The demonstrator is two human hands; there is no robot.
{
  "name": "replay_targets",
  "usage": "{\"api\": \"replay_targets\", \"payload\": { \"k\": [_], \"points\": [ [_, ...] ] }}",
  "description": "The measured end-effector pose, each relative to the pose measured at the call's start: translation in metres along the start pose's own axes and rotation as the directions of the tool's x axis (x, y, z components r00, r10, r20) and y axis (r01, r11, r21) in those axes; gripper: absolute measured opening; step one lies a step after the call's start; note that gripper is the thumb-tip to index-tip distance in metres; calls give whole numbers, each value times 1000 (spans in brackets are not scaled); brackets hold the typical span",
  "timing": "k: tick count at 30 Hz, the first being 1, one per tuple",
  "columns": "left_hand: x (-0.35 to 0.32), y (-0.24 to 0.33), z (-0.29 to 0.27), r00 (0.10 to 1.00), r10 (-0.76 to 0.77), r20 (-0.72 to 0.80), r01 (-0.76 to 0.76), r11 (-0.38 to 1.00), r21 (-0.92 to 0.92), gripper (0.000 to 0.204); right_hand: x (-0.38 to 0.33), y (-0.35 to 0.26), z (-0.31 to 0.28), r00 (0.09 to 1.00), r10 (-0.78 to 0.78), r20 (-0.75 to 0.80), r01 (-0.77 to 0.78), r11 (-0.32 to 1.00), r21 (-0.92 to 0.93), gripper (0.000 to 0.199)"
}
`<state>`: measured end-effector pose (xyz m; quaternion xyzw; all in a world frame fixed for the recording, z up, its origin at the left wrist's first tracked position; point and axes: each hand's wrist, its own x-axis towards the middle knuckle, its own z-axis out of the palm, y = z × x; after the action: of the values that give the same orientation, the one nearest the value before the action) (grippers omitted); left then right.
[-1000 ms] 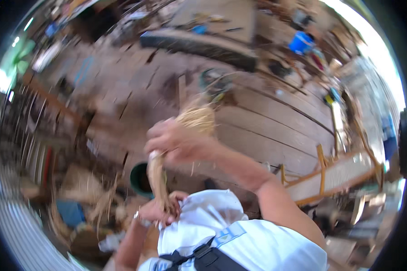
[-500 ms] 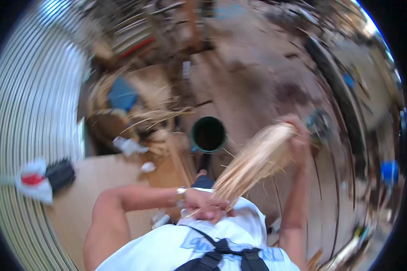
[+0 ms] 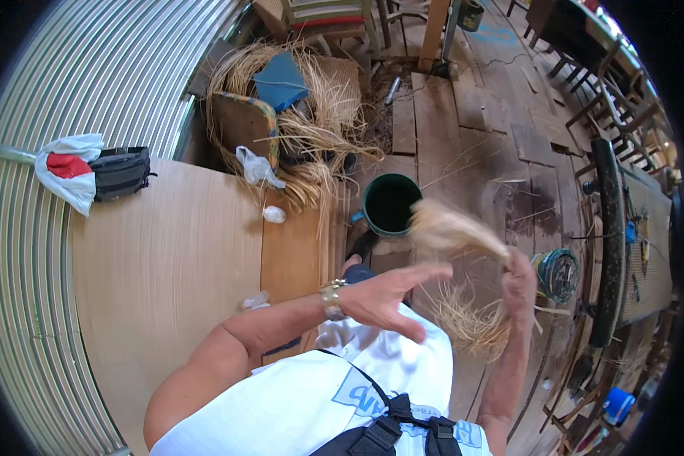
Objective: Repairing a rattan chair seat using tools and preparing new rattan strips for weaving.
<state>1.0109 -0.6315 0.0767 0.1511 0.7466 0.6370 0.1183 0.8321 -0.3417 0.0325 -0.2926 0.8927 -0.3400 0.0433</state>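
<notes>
Head view, right hand: the right hand (image 3: 518, 283) is closed around a bundle of pale straw fibre (image 3: 454, 231), gripping it at about mid-length.
Head view, left hand: the left hand (image 3: 387, 298) is open, fingers spread flat, holding nothing; it hovers just left of the bundle, not touching it.
Bundle, place: it sits in the air in front of the person's chest, above the plank floor (image 3: 463, 144).
Bundle, long axis: one blurred end runs up and to the left from the fist toward the dark green bucket (image 3: 389, 204); the frayed loose end (image 3: 473, 327) hangs below the fist.
Which hand is nearer: the right one has it; the left lies to its left, palm turned toward the fibres.
Surface: a broad pale wooden desk (image 3: 167, 258) spreads on the left, with a small black pouch (image 3: 120, 172) and a white-and-red cloth (image 3: 70, 169) at its far left edge.
Room: a corrugated metal wall (image 3: 76, 83) curves along the left; heaps of straw (image 3: 311, 144) lie on the far floor, a wound reel (image 3: 558, 273) at the right.
</notes>
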Motion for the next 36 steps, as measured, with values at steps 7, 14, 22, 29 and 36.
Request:
{"api": "replay_targets", "payload": {
  "k": [7, 14, 22, 29, 36],
  "points": [
    [34, -88, 17, 952, -288, -104, 305, 878, 368, 73, 5, -69, -6, 979, -125, 161, 29, 868, 495, 49],
    [40, -95, 50, 937, -62, 344, 287, 698, -656, 90, 3, -42, -16, 988, -14, 154, -85, 782, 618, 42],
    [61, -131, 78, 759, -39, 650, 540, 596, -594, 116, 4, -16, -9, 995, -31, 92, -48, 665, 745, 34],
    [58, -97, 80, 820, 302, 486, 534, -97, -840, 103, 43, 0, -11, 995, 13, 94, -81, 628, 774, 29],
    [59, -38, 89, 786, 468, 404, 579, -327, -747, 100, 74, 18, 20, 968, -131, 214, -133, 454, 881, 55]
  ]
}}
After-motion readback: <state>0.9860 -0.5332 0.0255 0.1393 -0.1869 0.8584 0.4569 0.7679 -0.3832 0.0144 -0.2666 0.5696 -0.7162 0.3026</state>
